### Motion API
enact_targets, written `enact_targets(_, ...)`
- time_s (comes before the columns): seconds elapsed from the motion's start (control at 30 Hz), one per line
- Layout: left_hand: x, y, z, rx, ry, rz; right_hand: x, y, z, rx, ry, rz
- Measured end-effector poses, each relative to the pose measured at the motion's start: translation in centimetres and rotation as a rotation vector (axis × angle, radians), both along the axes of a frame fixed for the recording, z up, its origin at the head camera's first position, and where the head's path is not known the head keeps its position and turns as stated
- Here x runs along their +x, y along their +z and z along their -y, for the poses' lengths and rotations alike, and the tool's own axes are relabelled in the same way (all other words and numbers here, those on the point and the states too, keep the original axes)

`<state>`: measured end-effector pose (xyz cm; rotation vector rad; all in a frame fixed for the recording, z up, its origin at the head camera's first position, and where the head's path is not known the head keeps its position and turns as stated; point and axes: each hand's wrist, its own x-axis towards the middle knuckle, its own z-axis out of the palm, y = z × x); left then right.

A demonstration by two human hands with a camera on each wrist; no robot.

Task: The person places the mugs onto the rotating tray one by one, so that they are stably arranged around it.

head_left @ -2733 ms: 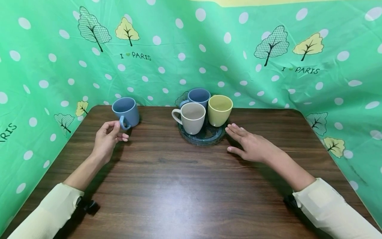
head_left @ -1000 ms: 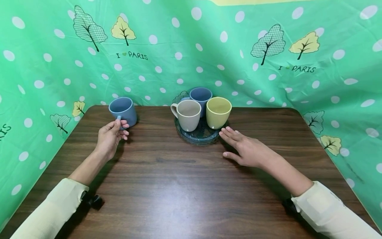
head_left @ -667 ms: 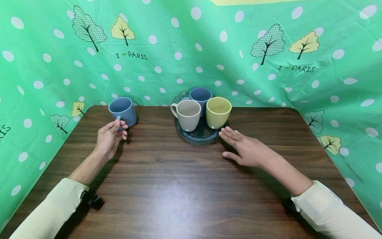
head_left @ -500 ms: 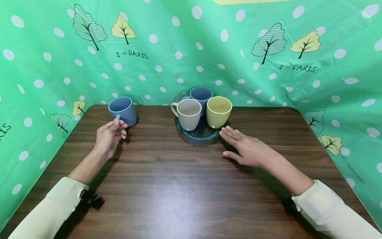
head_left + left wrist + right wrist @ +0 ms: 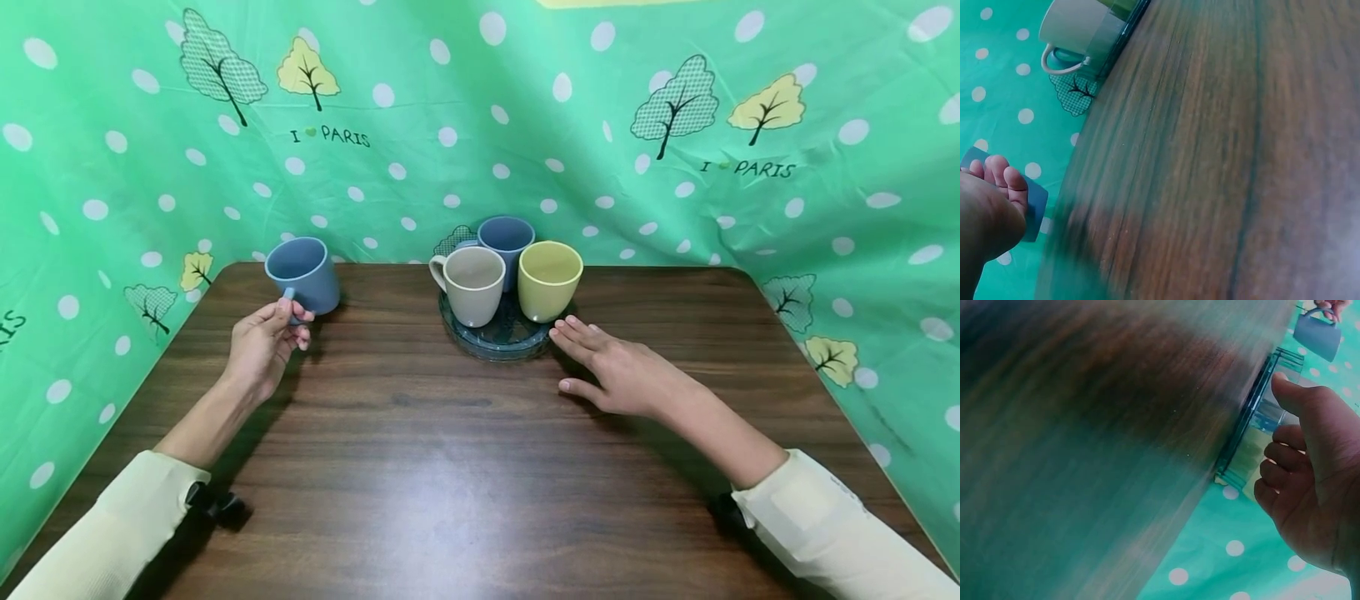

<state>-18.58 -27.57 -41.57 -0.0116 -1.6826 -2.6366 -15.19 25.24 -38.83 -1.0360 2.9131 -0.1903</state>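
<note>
My left hand (image 5: 258, 350) pinches the handle of a blue mug (image 5: 315, 285) near the table's far left corner. In the right wrist view this mug (image 5: 1316, 337) looks tilted and raised a little off the table. My right hand (image 5: 630, 375) lies beside a dark glass dish (image 5: 501, 352), its straight fingertips at the rim; firm contact is hard to tell. On the dish stand a light grey mug (image 5: 476, 292), a yellow cup (image 5: 550, 283) and, behind them, a second blue mug (image 5: 506, 233). In the left wrist view, fingers partly cover the held mug (image 5: 1036, 209).
The brown wooden table (image 5: 450, 467) spreads in front of the dish. A green dotted cloth (image 5: 420, 75) hangs right behind the table's far edge. A black wrist camera (image 5: 221, 504) sits at the left cuff.
My left fingers closed on the blue mug's handle, and the mug then shifted slightly left and up. My right hand moved a little left toward the dish earlier, then stayed still.
</note>
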Motion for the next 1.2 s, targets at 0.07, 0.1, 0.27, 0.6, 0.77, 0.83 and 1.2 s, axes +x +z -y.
enact_targets(0.07, 0.2, 0.1, 0.0, -0.018, -0.009, -0.007, 0.0, 0.0, 0.0, 0.001, 0.001, 0.001)
enact_targets(0.1, 0.3, 0.1, 0.0, -0.025, -0.016, -0.01, 0.0, 0.0, 0.0, 0.002, 0.002, 0.0)
enact_targets(0.27, 0.9, 0.2, -0.1, -0.059, -0.036, -0.018, 0.0, -0.1, 0.0, 0.0, 0.006, -0.005)
enact_targets(0.6, 2.0, 0.8, -1.1, -0.097, -0.056, -0.03, 0.0, -0.1, 0.1, 0.007, -0.001, -0.011)
enact_targets(0.77, 2.5, 0.8, -1.8, -0.096, -0.083, -0.036, 0.0, -0.2, 0.2, 0.008, 0.013, -0.007)
enact_targets(0.83, 2.8, 0.9, -2.0, -0.103, -0.095, -0.04, 0.1, -0.2, 0.2, 0.008, 0.019, -0.006)
enact_targets(1.2, 4.3, 1.5, -3.5, -0.144, -0.176, -0.061, 0.3, -0.2, 0.3, 0.0, 0.01, -0.005)
